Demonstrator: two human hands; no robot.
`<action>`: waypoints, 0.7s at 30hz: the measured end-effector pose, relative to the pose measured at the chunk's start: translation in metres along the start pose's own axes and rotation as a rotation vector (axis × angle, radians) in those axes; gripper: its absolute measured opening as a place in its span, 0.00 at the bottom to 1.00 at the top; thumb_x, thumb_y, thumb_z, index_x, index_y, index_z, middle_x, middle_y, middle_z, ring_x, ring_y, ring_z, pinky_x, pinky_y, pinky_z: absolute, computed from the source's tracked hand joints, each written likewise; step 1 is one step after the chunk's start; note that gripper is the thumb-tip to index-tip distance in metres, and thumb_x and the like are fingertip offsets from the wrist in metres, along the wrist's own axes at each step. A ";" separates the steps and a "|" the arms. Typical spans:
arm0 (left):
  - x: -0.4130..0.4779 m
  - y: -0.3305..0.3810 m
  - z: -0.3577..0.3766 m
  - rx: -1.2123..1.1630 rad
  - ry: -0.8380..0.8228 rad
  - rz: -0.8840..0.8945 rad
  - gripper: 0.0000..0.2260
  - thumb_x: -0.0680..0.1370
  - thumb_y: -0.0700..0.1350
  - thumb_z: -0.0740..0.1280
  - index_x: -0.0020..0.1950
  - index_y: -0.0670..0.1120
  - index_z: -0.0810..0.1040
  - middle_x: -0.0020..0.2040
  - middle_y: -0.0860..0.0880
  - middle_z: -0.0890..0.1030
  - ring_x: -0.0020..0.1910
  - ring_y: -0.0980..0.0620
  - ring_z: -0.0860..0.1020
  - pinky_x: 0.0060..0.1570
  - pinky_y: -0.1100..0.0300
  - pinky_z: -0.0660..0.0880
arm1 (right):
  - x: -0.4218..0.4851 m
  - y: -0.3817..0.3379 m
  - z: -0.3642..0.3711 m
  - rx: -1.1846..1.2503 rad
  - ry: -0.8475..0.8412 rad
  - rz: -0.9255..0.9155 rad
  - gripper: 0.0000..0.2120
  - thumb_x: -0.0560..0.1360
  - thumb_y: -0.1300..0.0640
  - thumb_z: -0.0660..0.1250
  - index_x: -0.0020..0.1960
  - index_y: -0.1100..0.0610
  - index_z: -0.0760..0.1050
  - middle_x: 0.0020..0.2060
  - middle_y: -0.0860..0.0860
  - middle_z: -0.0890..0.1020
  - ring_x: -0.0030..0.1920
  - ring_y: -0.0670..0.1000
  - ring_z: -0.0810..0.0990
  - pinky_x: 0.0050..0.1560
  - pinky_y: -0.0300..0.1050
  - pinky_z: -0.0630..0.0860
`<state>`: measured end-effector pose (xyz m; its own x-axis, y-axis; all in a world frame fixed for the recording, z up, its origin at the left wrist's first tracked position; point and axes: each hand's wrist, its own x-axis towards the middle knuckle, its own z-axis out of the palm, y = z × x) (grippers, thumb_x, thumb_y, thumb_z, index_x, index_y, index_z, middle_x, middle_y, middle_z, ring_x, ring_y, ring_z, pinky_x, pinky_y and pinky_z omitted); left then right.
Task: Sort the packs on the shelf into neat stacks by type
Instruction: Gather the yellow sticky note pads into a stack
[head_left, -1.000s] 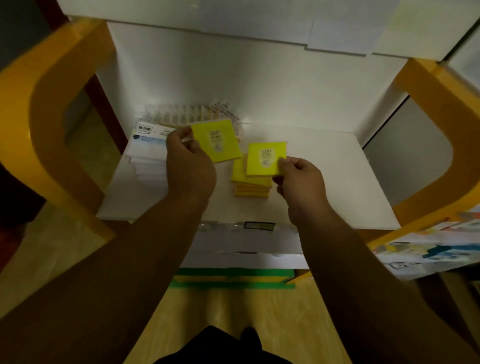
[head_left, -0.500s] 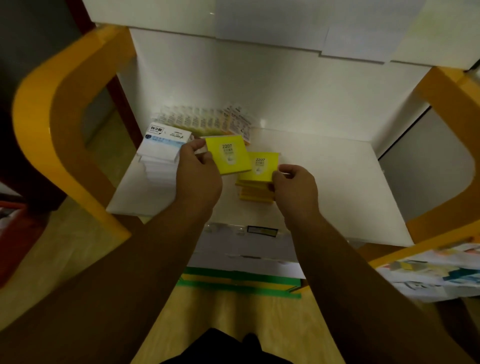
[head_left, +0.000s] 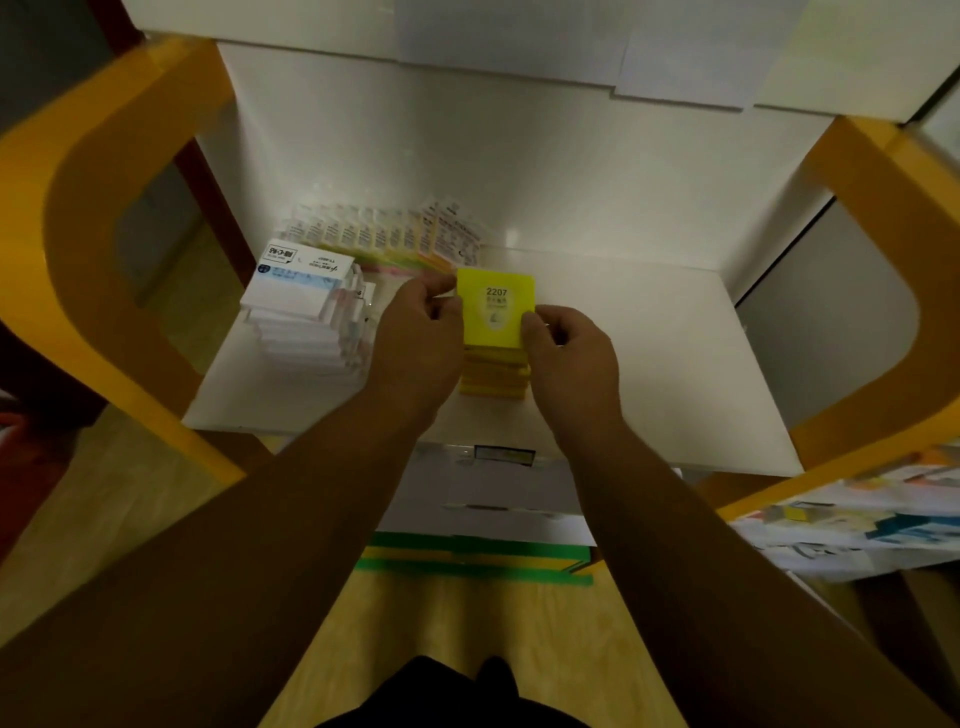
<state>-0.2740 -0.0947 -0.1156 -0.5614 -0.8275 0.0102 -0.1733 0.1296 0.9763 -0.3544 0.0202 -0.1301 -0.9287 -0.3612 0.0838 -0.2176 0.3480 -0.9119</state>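
A yellow pack (head_left: 494, 306) marked 2207 lies on top of a stack of yellow packs (head_left: 493, 376) in the middle of the white shelf (head_left: 649, 364). My left hand (head_left: 418, 338) pinches the pack's left edge and my right hand (head_left: 566, 353) grips its right edge. To the left stands a leaning stack of white packs (head_left: 304, 312). Behind them a fanned row of clear sleeved packs (head_left: 384, 234) lies against the back wall.
Orange side frames (head_left: 67, 218) flank the shelf left and right. A lower white shelf front (head_left: 498, 483) sits below, with green and yellow tape (head_left: 467, 564) on the floor. A neighbouring shelf with colourful packs (head_left: 857, 514) is at the right.
Each hand held its own yellow pack; the right one went down onto the stack, then the left one came over it. Both hands now hold the top pack.
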 end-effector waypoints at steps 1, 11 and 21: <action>0.002 -0.001 0.002 0.023 0.006 0.016 0.13 0.81 0.46 0.63 0.65 0.49 0.77 0.55 0.53 0.82 0.52 0.55 0.81 0.49 0.56 0.80 | 0.001 0.001 0.001 -0.013 -0.003 0.002 0.11 0.80 0.50 0.66 0.58 0.52 0.81 0.44 0.46 0.83 0.44 0.45 0.80 0.40 0.34 0.72; 0.001 -0.019 0.000 0.193 -0.066 0.058 0.12 0.81 0.45 0.64 0.64 0.49 0.77 0.59 0.51 0.79 0.54 0.54 0.78 0.55 0.55 0.78 | 0.013 0.008 0.011 -0.113 0.057 0.085 0.14 0.77 0.47 0.68 0.57 0.53 0.81 0.45 0.49 0.84 0.45 0.49 0.82 0.44 0.43 0.78; 0.001 -0.024 -0.007 0.085 -0.185 -0.090 0.17 0.80 0.45 0.65 0.69 0.47 0.73 0.63 0.50 0.78 0.58 0.52 0.77 0.60 0.51 0.76 | 0.006 0.014 0.025 -0.072 0.148 0.164 0.15 0.78 0.44 0.65 0.56 0.54 0.79 0.48 0.49 0.82 0.47 0.49 0.80 0.47 0.44 0.75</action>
<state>-0.2645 -0.1027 -0.1375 -0.6777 -0.7248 -0.1238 -0.2930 0.1117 0.9496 -0.3554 0.0018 -0.1525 -0.9861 -0.1662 -0.0002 -0.0764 0.4547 -0.8874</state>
